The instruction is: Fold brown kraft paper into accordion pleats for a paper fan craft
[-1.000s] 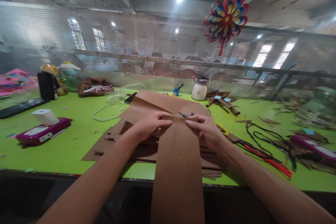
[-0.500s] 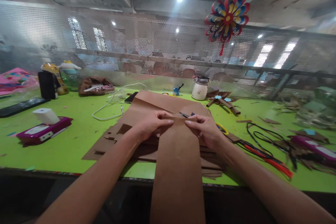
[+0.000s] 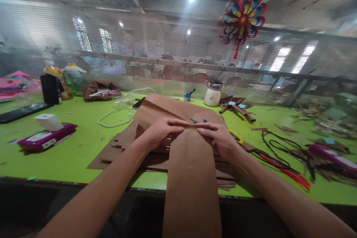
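A long strip of brown kraft paper (image 3: 192,178) hangs from both hands over the table's front edge. My left hand (image 3: 164,132) pinches its top left corner between thumb and fingers. At the top right corner my right hand (image 3: 216,135) grips it the same way. The top edge between the hands looks folded or curled over. Beneath and behind the strip lies a stack of brown paper sheets (image 3: 122,145), some with cut-out slots. A dark pointed tool tip (image 3: 194,121) shows just beyond the fingers; the rest of it is hidden.
On the green table (image 3: 83,141) at left sits a purple power strip (image 3: 46,137) with a white charger (image 3: 48,122). A red-handled cutter (image 3: 287,171) and black cord (image 3: 273,143) lie right. A white jar (image 3: 212,93) stands behind; a paper flower (image 3: 242,18) hangs above.
The fingers of both hands have straightened and come closer together along the strip's top edge. The strip's lower end has swung slightly to the right.
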Motion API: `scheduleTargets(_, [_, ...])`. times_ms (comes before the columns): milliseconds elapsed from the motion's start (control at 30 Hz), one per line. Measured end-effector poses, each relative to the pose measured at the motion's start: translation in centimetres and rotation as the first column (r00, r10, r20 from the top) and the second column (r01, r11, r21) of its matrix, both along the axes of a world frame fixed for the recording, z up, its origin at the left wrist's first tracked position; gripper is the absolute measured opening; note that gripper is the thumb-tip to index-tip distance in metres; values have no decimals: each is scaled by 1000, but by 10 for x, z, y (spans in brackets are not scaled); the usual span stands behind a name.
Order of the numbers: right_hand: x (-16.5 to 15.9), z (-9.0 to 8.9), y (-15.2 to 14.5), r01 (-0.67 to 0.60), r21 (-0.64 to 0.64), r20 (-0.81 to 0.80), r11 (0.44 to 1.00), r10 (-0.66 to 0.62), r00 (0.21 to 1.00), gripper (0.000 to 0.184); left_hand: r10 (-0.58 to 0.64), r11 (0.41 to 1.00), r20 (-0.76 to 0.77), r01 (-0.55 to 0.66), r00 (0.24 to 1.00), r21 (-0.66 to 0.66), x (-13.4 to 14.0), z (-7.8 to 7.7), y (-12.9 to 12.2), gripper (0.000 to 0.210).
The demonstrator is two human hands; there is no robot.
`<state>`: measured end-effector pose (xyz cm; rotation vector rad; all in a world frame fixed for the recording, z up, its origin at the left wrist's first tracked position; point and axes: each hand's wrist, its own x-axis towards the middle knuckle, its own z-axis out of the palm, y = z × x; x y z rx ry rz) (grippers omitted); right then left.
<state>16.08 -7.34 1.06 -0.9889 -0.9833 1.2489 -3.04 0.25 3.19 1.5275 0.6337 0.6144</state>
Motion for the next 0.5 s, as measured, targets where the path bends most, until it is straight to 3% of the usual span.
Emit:
scheduleTargets(300, [2, 1, 0, 23, 70, 22, 997, -25, 999, 21, 32, 999, -3, -32, 999, 24, -2, 2, -2, 28])
scheduleTargets(500, [0, 3, -3, -23, 23, -12, 999, 23, 1000, 29, 13, 990, 36, -18, 999, 140, -1, 2, -2, 28])
